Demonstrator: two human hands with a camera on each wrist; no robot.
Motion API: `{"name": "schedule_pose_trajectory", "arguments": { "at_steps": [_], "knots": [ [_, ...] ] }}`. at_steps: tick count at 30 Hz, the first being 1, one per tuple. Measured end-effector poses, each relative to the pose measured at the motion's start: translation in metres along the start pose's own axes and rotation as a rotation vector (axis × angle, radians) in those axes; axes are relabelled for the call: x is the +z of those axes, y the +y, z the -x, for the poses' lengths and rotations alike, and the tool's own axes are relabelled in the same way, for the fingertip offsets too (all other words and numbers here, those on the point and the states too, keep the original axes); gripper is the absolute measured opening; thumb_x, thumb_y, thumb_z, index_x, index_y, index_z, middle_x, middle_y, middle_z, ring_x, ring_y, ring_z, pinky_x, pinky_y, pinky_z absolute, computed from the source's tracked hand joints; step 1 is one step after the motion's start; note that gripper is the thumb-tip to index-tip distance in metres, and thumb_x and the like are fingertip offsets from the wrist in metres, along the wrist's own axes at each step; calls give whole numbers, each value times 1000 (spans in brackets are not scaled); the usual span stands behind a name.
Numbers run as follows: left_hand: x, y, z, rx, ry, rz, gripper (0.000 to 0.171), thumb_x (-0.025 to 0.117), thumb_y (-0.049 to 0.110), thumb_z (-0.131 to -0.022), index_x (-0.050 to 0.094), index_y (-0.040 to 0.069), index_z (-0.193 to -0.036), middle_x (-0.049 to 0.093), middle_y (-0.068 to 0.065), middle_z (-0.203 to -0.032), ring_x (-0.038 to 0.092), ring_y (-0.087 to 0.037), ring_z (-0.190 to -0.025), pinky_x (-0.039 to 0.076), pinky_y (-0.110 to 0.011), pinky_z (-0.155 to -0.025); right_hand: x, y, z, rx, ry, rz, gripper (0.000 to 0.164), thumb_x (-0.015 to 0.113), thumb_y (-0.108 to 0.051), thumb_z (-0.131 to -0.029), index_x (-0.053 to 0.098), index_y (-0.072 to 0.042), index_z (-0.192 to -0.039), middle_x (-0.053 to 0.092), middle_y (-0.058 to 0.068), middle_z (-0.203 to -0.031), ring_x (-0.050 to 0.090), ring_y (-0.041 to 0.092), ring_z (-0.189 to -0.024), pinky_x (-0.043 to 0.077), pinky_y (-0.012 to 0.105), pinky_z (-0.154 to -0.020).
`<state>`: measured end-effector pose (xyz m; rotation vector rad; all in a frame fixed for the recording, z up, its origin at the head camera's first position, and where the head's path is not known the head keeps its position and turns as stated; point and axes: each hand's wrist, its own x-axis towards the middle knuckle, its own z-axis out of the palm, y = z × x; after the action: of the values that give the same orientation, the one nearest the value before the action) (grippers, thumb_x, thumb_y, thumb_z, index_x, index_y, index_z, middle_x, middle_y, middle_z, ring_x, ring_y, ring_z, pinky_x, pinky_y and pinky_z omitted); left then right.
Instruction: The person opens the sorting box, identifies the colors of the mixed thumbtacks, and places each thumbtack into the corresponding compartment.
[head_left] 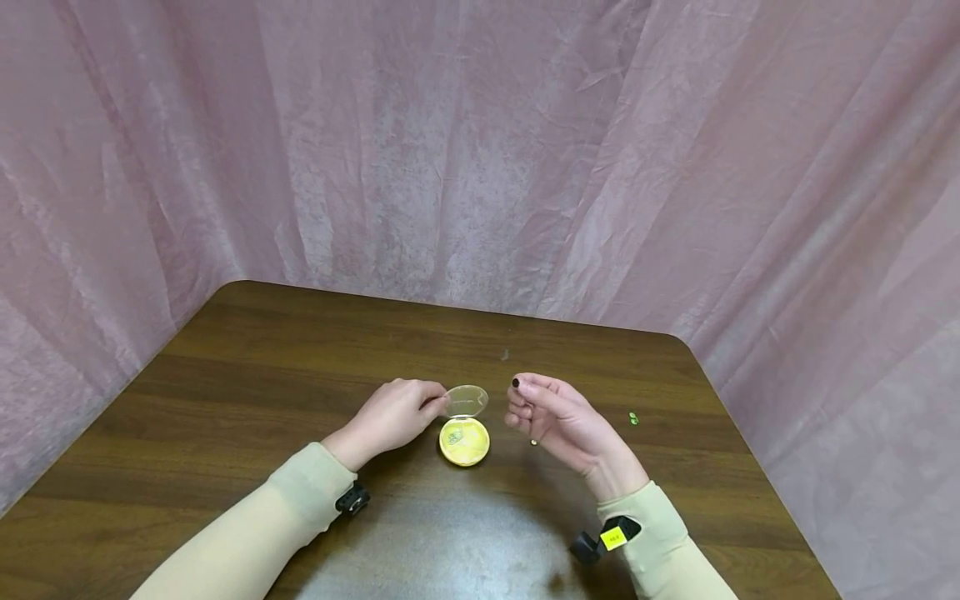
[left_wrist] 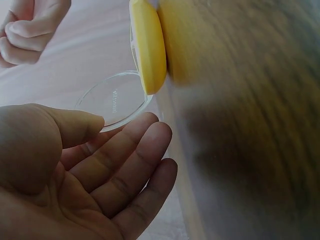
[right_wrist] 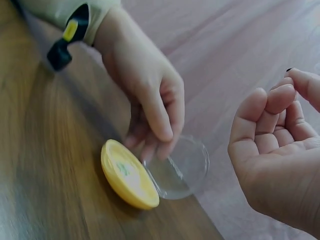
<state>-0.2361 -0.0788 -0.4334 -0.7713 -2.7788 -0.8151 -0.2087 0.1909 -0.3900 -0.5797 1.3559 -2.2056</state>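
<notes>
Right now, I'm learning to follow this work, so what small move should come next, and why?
Probably bring the right hand over the yellow case and lower the small dark piece inside: that hand pinches it beside the case, while the left hand holds the edge of the clear lid, which stands open.

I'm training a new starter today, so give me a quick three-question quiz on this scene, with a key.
1. Multiple choice: which part of the yellow case does the left grip pinch? A) the bottom; B) the clear lid; C) the hinge.
2. Short answer: what colour is the tiny object that the right grip pinches?
3. True or false: in the head view, the small green item lies between the two grips.

Key: 1. B. 2. Dark, nearly black. 3. False; it lies on the table, to the right of the right grip.
</notes>
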Motion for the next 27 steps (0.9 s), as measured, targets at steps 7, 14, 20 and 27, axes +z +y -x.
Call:
{"name": "schedule_pose_trajectory", "arguments": {
  "at_steps": [7, 14, 20, 27],
  "knots": [
    [1, 0, 1, 0, 3, -5, 18, 60, 27, -99, 76, 19, -99, 64, 17, -83, 57, -5, -71, 46, -32, -71, 6, -2, 2, -7, -75, -94, 17, 43, -11, -106, 57, -12, -96, 41, -2, -84, 35, 13, -76, 38, 30, -79],
    [2, -1, 1, 4, 4, -14, 17, 60, 27, -99, 75, 20, -97, 62, 17, -80, 55, -6, -68, 45, -32, -68, 8, -3, 3, -8, -94, -111, 19, 40, -10, -106, 56, -13, -95, 40, -2, -84, 34, 13, -76, 37, 30, -78],
    [3, -2, 0, 7, 4, -8, 16, 60, 27, -99, 75, 21, -96, 63, 17, -81, 55, -6, -69, 45, -32, -69, 5, -3, 3, -4, -75, -101, 20, 40, -9, -106, 58, -12, -97, 41, -1, -84, 33, 14, -76, 38, 30, -79],
    [3, -3, 0, 10, 7, -8, 15, 61, 27, -99, 74, 21, -96, 62, 18, -81, 54, -6, -68, 45, -31, -68, 1, 2, 0, 31, 129, 207, 9, 59, -12, -99, 67, -7, -101, 56, 0, -84, 50, 13, -75, 47, 31, -79]
  ]
}}
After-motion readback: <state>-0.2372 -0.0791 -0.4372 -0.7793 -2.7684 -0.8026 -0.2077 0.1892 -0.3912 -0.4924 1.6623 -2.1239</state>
